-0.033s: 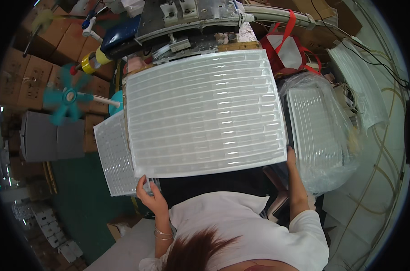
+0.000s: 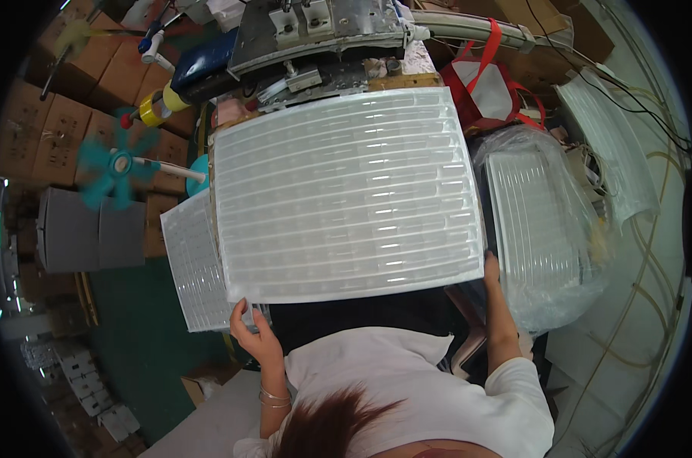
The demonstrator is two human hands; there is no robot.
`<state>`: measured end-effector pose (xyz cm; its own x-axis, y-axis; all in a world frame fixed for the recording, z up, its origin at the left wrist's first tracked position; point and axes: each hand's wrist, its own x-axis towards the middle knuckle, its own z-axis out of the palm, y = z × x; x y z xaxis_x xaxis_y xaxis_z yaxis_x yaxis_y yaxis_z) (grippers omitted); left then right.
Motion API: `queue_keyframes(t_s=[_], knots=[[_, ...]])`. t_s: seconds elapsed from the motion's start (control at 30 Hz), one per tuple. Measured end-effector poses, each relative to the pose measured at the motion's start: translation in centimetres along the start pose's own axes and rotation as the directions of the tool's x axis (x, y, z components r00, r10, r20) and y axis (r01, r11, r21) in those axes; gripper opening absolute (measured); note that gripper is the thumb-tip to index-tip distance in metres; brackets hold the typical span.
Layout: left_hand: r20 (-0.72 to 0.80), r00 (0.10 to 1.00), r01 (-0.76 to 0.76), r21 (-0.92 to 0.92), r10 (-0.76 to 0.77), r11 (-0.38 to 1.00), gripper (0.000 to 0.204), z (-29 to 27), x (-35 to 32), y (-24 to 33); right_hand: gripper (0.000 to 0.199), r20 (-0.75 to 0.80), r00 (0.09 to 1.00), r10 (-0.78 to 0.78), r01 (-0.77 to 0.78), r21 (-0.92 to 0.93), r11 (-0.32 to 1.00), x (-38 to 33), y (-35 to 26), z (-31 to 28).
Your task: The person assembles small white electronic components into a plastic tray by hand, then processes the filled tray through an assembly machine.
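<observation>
In front of me lies a large, translucent white plastic tray with many raised ribs running across it, bowed by the lens. At its near left corner is my left hand, thumb and fingers apart, a fingertip against the corner. My right hand is at the near right corner, along the side edge; its fingers are mostly hidden there. A similar ribbed tray lies lower on the left, partly under the large one. To the right, more ribbed trays sit inside a clear plastic bag.
A metal machine stands beyond the tray. At the left, a teal fan has blurred blades, with cardboard boxes and a grey box nearby. A red bag is at the far right; a black cable hangs above.
The whole view has shifted very slightly. Both hands stay at the tray's near corners, and the fan blades have turned.
</observation>
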<state>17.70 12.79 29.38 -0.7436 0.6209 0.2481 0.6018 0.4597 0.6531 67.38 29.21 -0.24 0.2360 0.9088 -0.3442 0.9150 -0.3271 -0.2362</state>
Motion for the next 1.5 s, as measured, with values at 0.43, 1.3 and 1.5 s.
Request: queue_keyframes(t_s=[0.43, 1.3, 1.5], knots=[[-0.067, 0.899, 0.416, -0.180, -0.433, 0.891, 0.038, -0.4, 5.9, -9.0, 0.040, 0.113, 0.993, -0.037, 0.052, -0.130, 0.990, 6.6, 8.3, 14.7], [-0.163, 0.788, 0.537, -0.292, -0.594, 0.792, 0.042, 0.3, 3.4, -6.6, 0.038, 0.364, 0.931, 0.032, -0.082, 0.122, 0.989, 6.0, -0.9, 13.2], [-0.131, 0.632, 0.711, -0.295, -0.764, 0.638, 0.035, -0.4, -2.2, -14.2, 0.042, 0.362, 0.932, 0.001, -0.042, 0.106, 0.993, 2.4, -4.9, 8.0]])
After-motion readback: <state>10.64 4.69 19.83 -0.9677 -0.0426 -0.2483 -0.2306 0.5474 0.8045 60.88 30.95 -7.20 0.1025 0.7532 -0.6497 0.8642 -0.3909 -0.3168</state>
